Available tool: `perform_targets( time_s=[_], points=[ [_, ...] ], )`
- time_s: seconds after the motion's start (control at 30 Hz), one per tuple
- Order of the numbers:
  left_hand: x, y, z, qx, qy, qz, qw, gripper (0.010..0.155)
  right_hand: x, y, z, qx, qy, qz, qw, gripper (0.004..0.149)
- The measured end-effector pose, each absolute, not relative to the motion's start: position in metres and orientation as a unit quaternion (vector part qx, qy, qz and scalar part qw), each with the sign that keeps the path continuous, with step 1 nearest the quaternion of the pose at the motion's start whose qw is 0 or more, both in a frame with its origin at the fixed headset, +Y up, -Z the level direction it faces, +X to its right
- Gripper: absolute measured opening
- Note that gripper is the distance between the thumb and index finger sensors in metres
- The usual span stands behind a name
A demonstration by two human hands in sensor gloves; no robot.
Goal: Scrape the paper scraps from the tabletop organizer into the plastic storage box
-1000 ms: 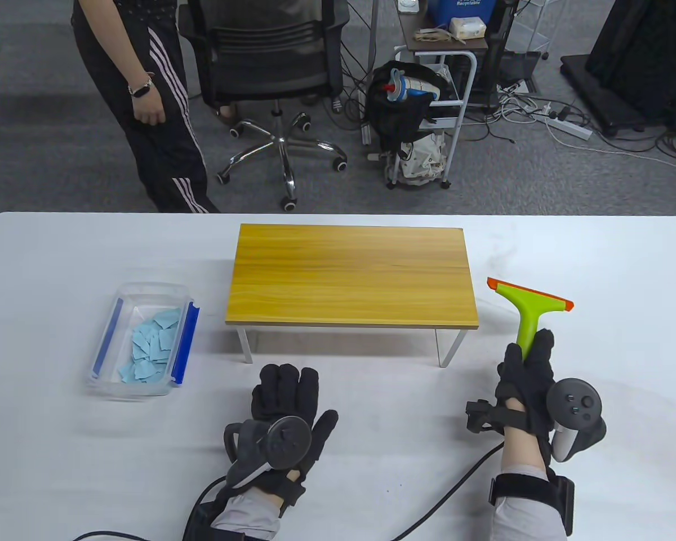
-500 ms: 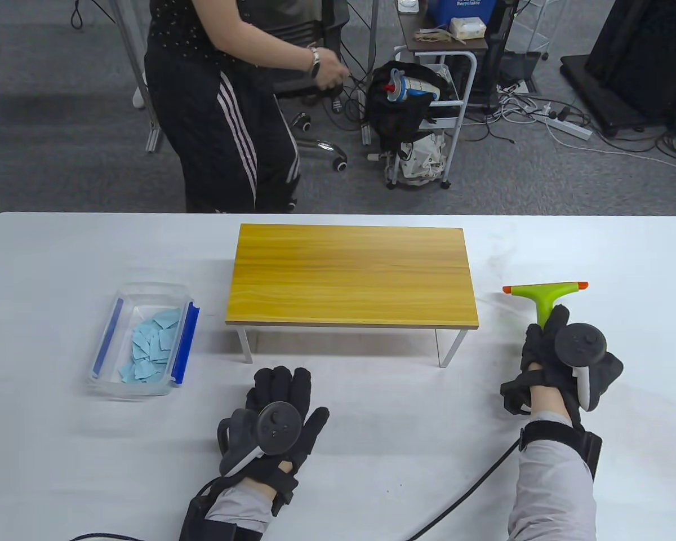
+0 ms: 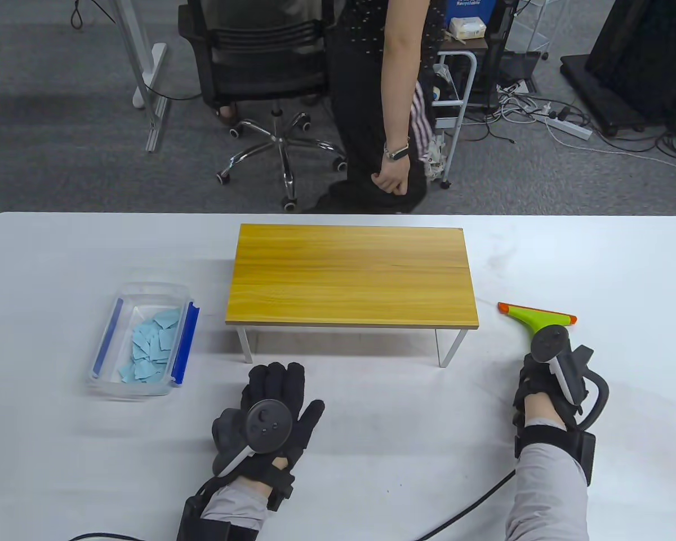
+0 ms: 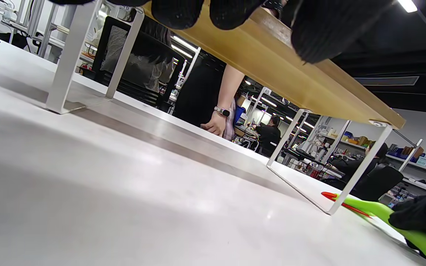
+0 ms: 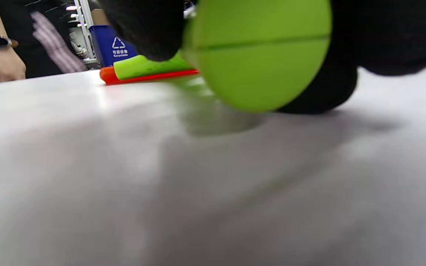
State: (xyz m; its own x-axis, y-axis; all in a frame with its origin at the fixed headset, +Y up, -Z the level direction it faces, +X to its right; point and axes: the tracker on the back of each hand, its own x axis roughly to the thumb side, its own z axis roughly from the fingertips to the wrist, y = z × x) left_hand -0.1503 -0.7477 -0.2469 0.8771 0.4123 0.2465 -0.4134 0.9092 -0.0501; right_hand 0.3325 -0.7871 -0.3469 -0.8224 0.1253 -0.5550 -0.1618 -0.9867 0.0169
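The wooden tabletop organizer (image 3: 352, 276) stands mid-table on white legs, its top bare. The clear plastic storage box (image 3: 141, 338) with blue clips sits to its left and holds several blue paper scraps (image 3: 155, 344). My right hand (image 3: 549, 372) grips the handle of the green scraper (image 3: 535, 318) with an orange blade, low at the table right of the organizer; the scraper also shows in the right wrist view (image 5: 257, 55) and the left wrist view (image 4: 386, 218). My left hand (image 3: 273, 403) rests flat on the table in front of the organizer, holding nothing.
The white table (image 3: 56, 451) runs wide in front of both hands. A person (image 3: 383, 101) stands just beyond the far edge, next to an office chair (image 3: 265, 73) and a cart (image 3: 456, 84). The organizer's legs (image 4: 68, 62) stand close before my left hand.
My right hand has brought the scraper down from raised to low at the table and pulled back slightly. My left hand has slid a little left. The person behind walked from left to right.
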Motion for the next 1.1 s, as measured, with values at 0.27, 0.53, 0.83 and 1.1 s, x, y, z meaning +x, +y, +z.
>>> perform_targets(
  time_s=[0.27, 0.53, 0.83, 1.1],
  points=[
    [-0.159, -0.740, -0.244, 0.028, -0.119, 0.230, 0.965, 0.075, 0.328, -0.752, -0.331, -0.261, -0.019, 0.957, 0.122, 0.060],
    [-0.169, -0.736, -0.241, 0.056, -0.097, 0.239, 0.965, 0.077, 0.270, -0.668, -0.280, -0.089, -0.229, 0.955, 0.169, 0.064],
    [-0.172, -0.741, -0.238, 0.042, -0.090, 0.230, 0.968, 0.091, 0.183, -0.712, -0.238, -0.001, -0.202, 0.947, 0.252, 0.078],
    [-0.159, -0.754, -0.245, -0.044, -0.118, 0.171, 0.977, 0.097, 0.164, -0.749, -0.248, 0.055, -0.026, 0.971, 0.232, 0.088]
  ],
)
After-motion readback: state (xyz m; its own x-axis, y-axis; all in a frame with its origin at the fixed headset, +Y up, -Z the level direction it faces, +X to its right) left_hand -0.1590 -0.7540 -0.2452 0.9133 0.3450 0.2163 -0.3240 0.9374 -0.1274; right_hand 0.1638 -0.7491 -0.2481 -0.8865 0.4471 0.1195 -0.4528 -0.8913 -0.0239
